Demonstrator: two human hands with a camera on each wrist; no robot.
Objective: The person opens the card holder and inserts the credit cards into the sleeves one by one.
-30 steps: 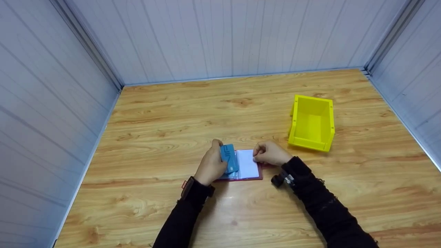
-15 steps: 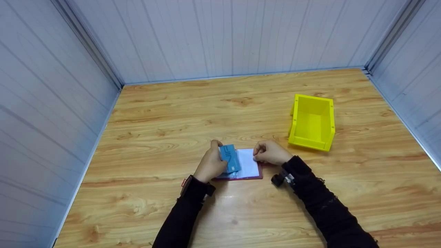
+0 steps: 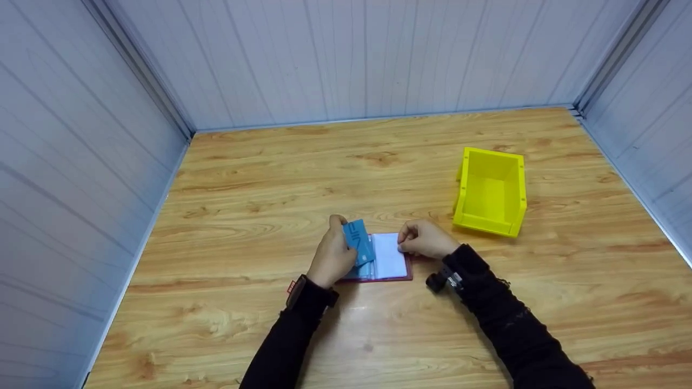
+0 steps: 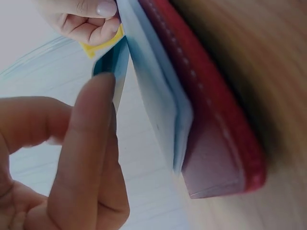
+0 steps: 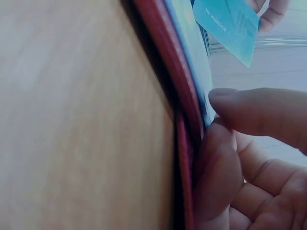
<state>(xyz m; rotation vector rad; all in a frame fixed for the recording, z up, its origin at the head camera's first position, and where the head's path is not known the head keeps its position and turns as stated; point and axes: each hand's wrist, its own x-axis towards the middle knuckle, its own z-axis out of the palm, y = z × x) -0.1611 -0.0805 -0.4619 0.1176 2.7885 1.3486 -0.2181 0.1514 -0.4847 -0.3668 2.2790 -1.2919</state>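
A blue card point(image 3: 358, 237) with large "VIP" lettering is pinched between thumb and fingers of my left hand point(image 3: 331, 257). It tilts above a red card holder point(image 3: 409, 274) that lies spread on the table. Clear plastic sleeves point(image 4: 160, 96) stand up from the stitched red cover point(image 4: 218, 120) in the left wrist view. At the holder's right side, my right hand point(image 3: 427, 240) pinches the edge of a whitish sleeve page point(image 3: 389, 254) between thumb and forefinger. In the right wrist view, the card's corner point(image 5: 244, 55) points down, apart from the sleeves.
A yellow plastic bin point(image 3: 489, 192) stands at the back right, beyond my right hand. The wood-grain table point(image 3: 259, 178) is bounded by pale panel walls point(image 3: 357, 59) at the back and both sides. A small black camera point(image 3: 435, 282) hangs at my right wrist.
The blue card has shifted slightly away from me and tilted more, with its lower edge lifting off the holder's left sleeve. My right hand stays at the page edge.
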